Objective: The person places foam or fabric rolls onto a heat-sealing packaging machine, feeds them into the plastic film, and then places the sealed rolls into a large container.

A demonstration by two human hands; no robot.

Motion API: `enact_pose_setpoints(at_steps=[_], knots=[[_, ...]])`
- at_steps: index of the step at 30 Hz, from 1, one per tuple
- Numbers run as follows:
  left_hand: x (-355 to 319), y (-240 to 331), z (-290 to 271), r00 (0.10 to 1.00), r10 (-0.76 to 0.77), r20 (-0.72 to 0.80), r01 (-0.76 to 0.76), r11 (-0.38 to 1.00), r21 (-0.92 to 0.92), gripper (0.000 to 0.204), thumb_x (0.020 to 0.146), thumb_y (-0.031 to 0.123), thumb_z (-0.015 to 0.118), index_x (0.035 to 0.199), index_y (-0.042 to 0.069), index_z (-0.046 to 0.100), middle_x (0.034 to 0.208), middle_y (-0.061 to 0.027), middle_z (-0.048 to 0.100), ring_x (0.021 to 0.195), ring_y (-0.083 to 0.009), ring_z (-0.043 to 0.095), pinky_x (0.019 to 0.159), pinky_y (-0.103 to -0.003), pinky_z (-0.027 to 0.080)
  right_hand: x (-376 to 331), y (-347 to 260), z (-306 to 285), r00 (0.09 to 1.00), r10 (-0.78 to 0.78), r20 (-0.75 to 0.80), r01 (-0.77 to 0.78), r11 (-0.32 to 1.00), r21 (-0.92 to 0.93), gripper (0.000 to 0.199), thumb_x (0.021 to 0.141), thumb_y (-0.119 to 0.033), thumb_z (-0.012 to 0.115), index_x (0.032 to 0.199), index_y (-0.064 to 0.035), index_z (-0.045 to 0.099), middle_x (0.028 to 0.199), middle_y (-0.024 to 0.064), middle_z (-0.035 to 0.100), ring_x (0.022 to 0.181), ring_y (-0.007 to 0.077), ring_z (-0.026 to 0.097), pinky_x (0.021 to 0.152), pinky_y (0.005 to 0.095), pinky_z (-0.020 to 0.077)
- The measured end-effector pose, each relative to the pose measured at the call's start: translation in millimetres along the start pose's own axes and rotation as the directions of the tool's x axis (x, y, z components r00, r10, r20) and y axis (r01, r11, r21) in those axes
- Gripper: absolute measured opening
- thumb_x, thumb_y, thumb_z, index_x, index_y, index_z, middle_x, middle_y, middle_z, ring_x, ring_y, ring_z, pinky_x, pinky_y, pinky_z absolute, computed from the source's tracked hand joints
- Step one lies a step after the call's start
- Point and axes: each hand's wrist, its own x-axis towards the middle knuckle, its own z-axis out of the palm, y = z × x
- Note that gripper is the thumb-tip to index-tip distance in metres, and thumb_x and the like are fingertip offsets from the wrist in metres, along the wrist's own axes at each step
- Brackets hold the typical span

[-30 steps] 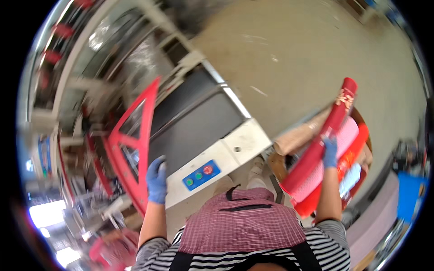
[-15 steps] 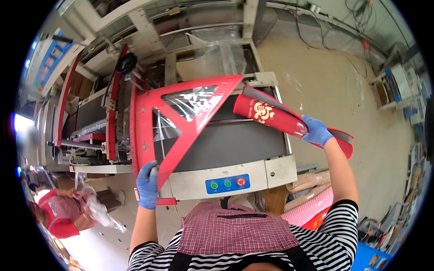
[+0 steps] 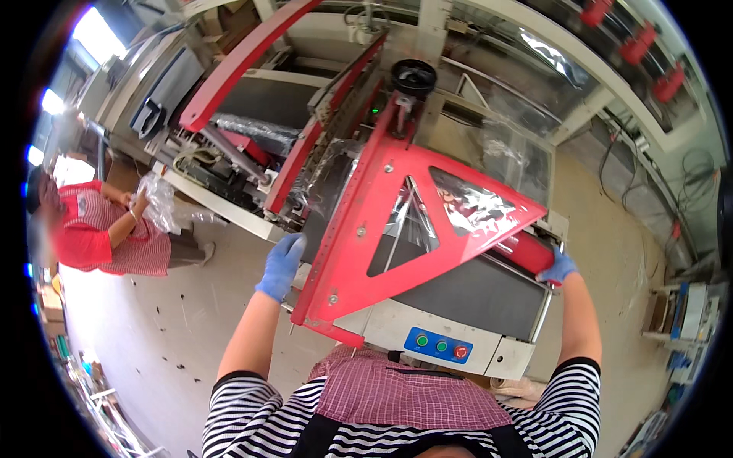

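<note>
A red rolled mat [image 3: 527, 253] with a grey underside lies across the machine's dark belt, partly beneath the tip of a red triangular frame [image 3: 450, 263]. My blue-gloved right hand [image 3: 560, 266] grips the roll's outer end at the belt's right edge. Clear film stretches behind the frame's openings. To the left of the frame, my blue-gloved left hand [image 3: 282, 266] is at the machine's near edge, fingers extended and apart from the red bar. Nothing shows in that hand, though its underside is hidden.
Green and red buttons sit on a blue control panel [image 3: 439, 346] in front of me. Beyond the frame stands a black handwheel [image 3: 413, 77]. Red bars [image 3: 294, 168] and rollers fill the machine's left section. At far left, a co-worker [image 3: 114, 221] handles clear plastic.
The red rolled mat has moved left, inward under the triangular frame, with my right hand still on it. My left hand has let go of the frame's lower corner. My view has turned left.
</note>
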Motion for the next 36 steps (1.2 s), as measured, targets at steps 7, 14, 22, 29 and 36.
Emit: enact_pose_setpoints(at_steps=[7, 14, 22, 29, 36], knots=[[75.1, -2.0, 55.5, 0.694, -0.292, 0.658, 0.689, 0.532, -0.492, 0.052, 0.096, 0.051, 0.052, 0.122, 0.007, 0.063, 0.114, -0.0081, 0.069, 0.098, -0.0187, 0.066, 0.092, -0.033, 0.051, -21.9, -80.8, 6.3, 0.987, -0.108, -0.119, 0.116, 0.991, 0.062, 0.102, 0.053, -0.039, 0.091, 0.139, -0.0068, 0.047, 0.121, 0.0187, 0.064, 0.111, 0.0315, 0.062, 0.096, 0.0376, 0.0494], [85.1, 20.8, 61.6, 0.638, -0.282, 0.716, 0.758, 0.393, -0.521, 0.046, 0.095, 0.046, 0.057, 0.122, 0.009, 0.064, 0.114, -0.0110, 0.069, 0.094, -0.0214, 0.068, 0.082, -0.037, 0.057, -14.0, -130.2, 24.0, 0.917, -0.232, -0.326, 0.358, 0.838, 0.411, 0.073, 0.068, -0.016, 0.086, 0.132, -0.0032, 0.053, 0.114, 0.0132, 0.067, 0.102, 0.0226, 0.064, 0.091, 0.0332, 0.0512], [130.3, -78.6, 73.9, 0.824, -0.331, 0.459, 0.560, 0.357, -0.748, 0.032, 0.093, 0.035, 0.061, 0.110, 0.008, 0.064, 0.095, -0.0126, 0.069, 0.082, -0.0280, 0.065, 0.078, -0.041, 0.055, -56.1, -111.0, 79.4, 0.902, -0.133, -0.412, 0.363, 0.750, 0.553, 0.072, 0.078, -0.016, 0.079, 0.140, -0.0046, 0.046, 0.123, 0.0159, 0.061, 0.089, 0.0155, 0.060, 0.082, 0.0289, 0.0509], [133.7, -47.8, 91.0, 0.839, -0.357, 0.410, 0.523, 0.320, -0.790, 0.031, 0.089, 0.032, 0.065, 0.106, 0.006, 0.063, 0.091, -0.0118, 0.066, 0.086, -0.0309, 0.063, 0.088, -0.042, 0.050, -132.9, -45.6, 163.8, 0.974, 0.071, -0.213, 0.134, 0.576, 0.806, 0.062, 0.082, -0.012, 0.076, 0.137, -0.0036, 0.048, 0.130, 0.0206, 0.058, 0.096, 0.0189, 0.062, 0.081, 0.0287, 0.0520], [147.9, -84.4, 78.7, 0.818, -0.447, 0.362, 0.539, 0.375, -0.754, 0.017, 0.087, 0.025, 0.069, 0.097, 0.012, 0.064, 0.086, -0.0087, 0.066, 0.079, -0.0264, 0.062, 0.077, -0.039, 0.052, -214.1, -16.0, 228.9, 0.983, 0.156, 0.101, -0.164, 0.475, 0.865, 0.060, 0.083, -0.009, 0.074, 0.136, -0.0001, 0.047, 0.125, 0.0193, 0.060, 0.085, 0.0191, 0.064, 0.065, 0.0277, 0.0526]])
